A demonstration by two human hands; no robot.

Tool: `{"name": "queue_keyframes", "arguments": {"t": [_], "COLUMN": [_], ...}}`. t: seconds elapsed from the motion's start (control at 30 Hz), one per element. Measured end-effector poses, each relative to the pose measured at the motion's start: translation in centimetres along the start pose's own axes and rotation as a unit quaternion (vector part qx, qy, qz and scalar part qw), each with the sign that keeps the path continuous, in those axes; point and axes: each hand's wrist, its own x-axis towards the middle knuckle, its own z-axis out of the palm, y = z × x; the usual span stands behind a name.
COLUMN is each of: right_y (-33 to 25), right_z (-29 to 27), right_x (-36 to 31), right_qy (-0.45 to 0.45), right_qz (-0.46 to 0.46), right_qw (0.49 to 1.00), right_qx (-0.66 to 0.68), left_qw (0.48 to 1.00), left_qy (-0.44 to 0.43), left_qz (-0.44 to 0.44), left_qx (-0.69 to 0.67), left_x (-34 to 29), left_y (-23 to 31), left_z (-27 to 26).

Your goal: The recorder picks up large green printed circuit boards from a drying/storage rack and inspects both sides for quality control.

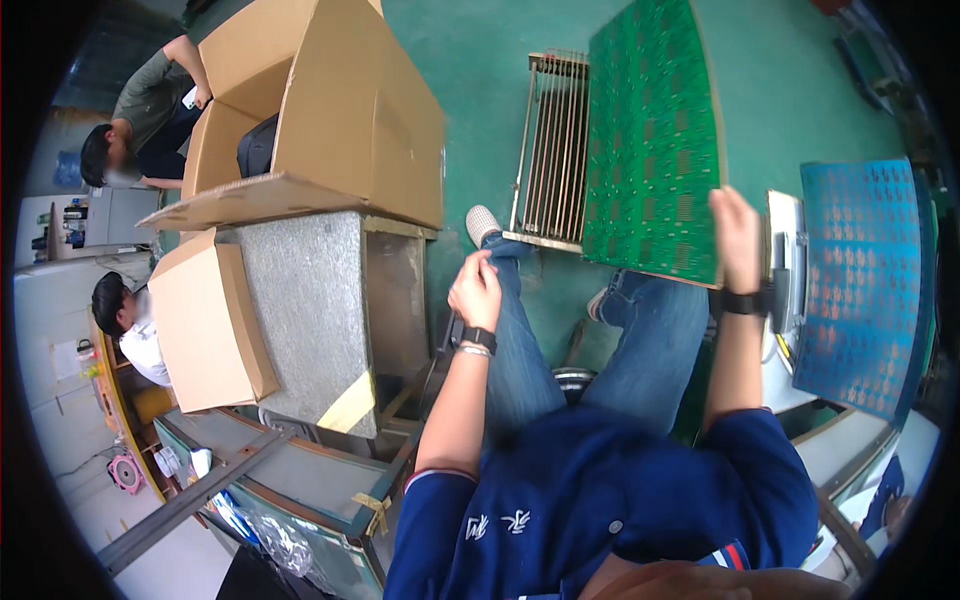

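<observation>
A large green circuit board panel (655, 140) with rows of small copper-coloured marks stands tilted in front of me, slightly blurred. My right hand (737, 238) is closed on its near right edge; some of its fingers are hidden or blurred. My left hand (476, 292) is curled closed above my left knee, apart from the panel, with nothing showing in it. Between the hands, beyond my knees, a metal rack (550, 150) with many thin upright rods stands on the floor. The panel covers the rack's right side.
On the right, blue panels (860, 290) with copper-coloured patterns lean beside a white-edged piece of equipment. An open cardboard box (405, 150) is at far left, near a grey bench top (300, 300) bearing a smaller carton (205, 325). Two people are beyond them. A metal bar crosses lower left.
</observation>
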Motion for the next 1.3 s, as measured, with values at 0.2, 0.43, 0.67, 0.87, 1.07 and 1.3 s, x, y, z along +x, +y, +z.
{"name": "queue_keyframes", "arguments": {"t": [0.2,0.43,0.67,0.87,1.07,1.3], "right_y": [-0.1,-0.7,-0.9,-2.9,-2.7,-2.6], "right_z": [-9.9,-8.4,-8.1,-6.7,-6.2,-6.3], "right_x": [-8.5,-14.4,-15.7,-16.5,-16.8,-17.0], "right_qy": [-0.047,-0.086,-0.118,-0.138,-0.128,-0.151], "right_qz": [0.023,-0.004,-0.002,-0.018,-0.046,-0.025], "right_qw": [0.930,0.901,0.915,0.857,0.872,0.852], "right_qx": [0.364,0.426,0.386,0.496,0.470,0.500], "left_qw": [0.899,0.631,0.701,0.683,0.661,0.671], "left_qy": [-0.166,-0.261,-0.232,-0.227,-0.252,-0.249], "left_qz": [-0.156,-0.108,-0.056,-0.092,-0.106,-0.109], "left_qx": [-0.375,-0.723,-0.672,-0.687,-0.699,-0.690], "left_x": [0.9,2.0,1.1,0.2,-0.2,-0.6], "left_y": [0.3,11.9,11.1,10.2,9.9,9.8], "left_z": [-1.2,-8.8,-10.6,-11.5,-12.0,-12.2]}}
